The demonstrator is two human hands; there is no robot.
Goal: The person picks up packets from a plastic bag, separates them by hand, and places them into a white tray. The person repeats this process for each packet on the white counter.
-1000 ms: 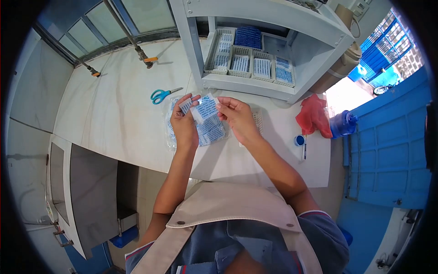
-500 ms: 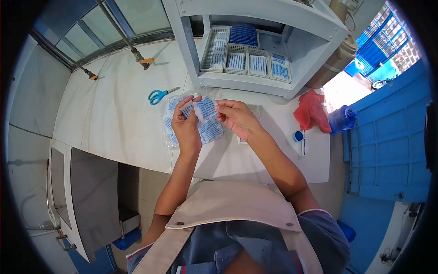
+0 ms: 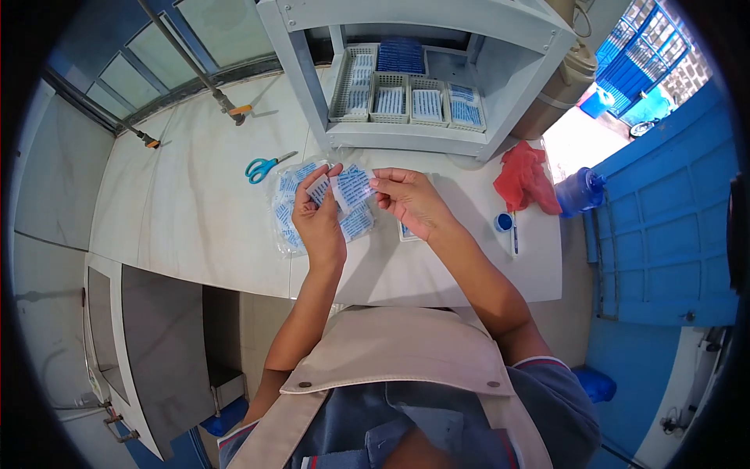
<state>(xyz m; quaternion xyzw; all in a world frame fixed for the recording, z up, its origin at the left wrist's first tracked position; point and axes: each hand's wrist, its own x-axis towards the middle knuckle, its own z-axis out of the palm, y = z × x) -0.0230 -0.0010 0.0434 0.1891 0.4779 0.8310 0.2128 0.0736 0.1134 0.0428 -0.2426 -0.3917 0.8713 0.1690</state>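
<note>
Between my two hands is a small white packet with blue print. My left hand pinches its left side, and a second printed packet shows between that hand's fingers. My right hand grips the first packet's right edge with thumb and fingers. Under and behind my left hand, a clear plastic bag of similar packets lies on the table. Teal-handled scissors lie just beyond the bag to the left. A small basket is partly hidden under my right hand and forearm.
A grey shelf at the back holds a blue bundle and several white baskets of packets. To the right are a red cloth, a round blue-topped item, a pen and a blue water bottle. Valved pipes stand left.
The camera view has shifted slightly, so the table and shelf appear further left. Both hands keep their grip on the packets, and the basket is more covered by my right hand and forearm.
</note>
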